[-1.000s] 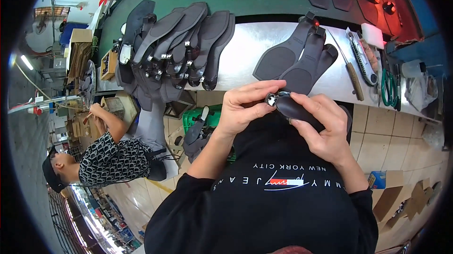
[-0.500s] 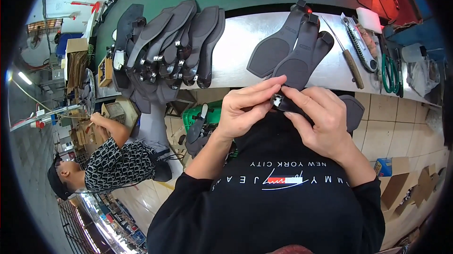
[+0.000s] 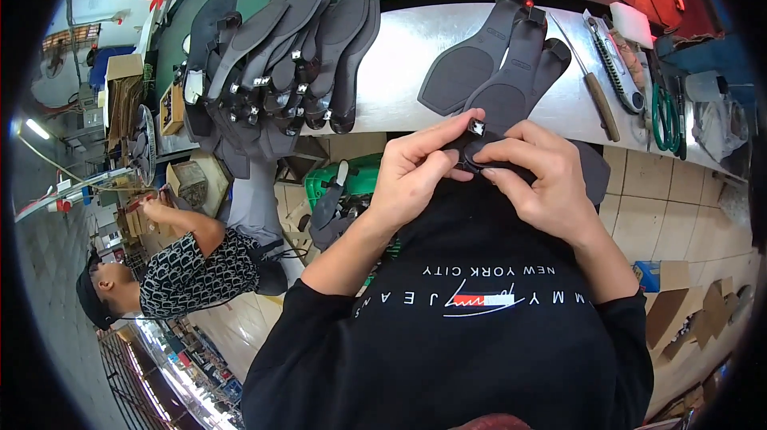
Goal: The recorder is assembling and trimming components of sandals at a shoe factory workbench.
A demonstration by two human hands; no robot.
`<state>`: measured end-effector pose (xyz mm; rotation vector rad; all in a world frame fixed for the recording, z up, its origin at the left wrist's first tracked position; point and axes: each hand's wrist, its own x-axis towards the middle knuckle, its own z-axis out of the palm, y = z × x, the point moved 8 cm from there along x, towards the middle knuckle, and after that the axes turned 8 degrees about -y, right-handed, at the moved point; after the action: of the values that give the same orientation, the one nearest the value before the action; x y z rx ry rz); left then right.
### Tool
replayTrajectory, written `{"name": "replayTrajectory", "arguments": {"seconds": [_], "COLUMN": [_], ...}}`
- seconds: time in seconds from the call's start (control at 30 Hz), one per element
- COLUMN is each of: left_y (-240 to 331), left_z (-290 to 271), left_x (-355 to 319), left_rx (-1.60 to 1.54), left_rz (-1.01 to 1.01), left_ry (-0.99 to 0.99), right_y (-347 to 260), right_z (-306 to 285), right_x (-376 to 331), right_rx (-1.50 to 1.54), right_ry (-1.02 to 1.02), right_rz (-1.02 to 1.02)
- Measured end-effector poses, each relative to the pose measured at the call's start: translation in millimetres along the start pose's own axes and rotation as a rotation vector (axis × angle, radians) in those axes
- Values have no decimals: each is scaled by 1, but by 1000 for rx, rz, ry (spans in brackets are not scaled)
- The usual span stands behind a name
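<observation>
My left hand [image 3: 415, 178] and my right hand [image 3: 545, 174] meet in front of my chest, fingers closed on a black sandal [image 3: 471, 160]. A shiny square ornament [image 3: 477, 127] on it stands by my left fingertips. My right thumb and fingers pinch its dark edge; the fingers hide most of the rest. Just beyond my hands, several dark sandal soles [image 3: 499, 95] overlap on the metal bench. Another dark sole part [image 3: 593, 174] shows beside my right hand, and I cannot tell whether it belongs to the held sandal.
A pile of black sandals [image 3: 280, 63] lies at the left of the metal bench [image 3: 403, 55]. Toward the right are a wooden-handled awl [image 3: 601, 107], a utility knife [image 3: 615, 67] and green-handled scissors [image 3: 665, 118]. A green crate [image 3: 363, 182] stands below; a co-worker [image 3: 200, 270] is at far left.
The sandal has turned in my fingers: its ornament now sits higher, by my left fingertips. My right fingers have curled along its edge. The bench has shifted slightly up in view.
</observation>
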<state>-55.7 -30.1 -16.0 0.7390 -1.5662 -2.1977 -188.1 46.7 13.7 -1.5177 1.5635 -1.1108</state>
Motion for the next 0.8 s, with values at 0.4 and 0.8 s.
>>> {"name": "replayTrajectory", "arguments": {"seconds": [0.4, 0.8], "left_y": [-11, -14], "left_z": [-15, -19], "left_x": [9, 13], "left_rx": [27, -25], "left_rz": [-89, -133], "left_ry": [81, 112], "right_y": [-5, 10], "right_z": [10, 17], "right_x": [3, -2], "right_rx": [-231, -170], "right_ry": [-76, 66], "right_rz": [-155, -92]}}
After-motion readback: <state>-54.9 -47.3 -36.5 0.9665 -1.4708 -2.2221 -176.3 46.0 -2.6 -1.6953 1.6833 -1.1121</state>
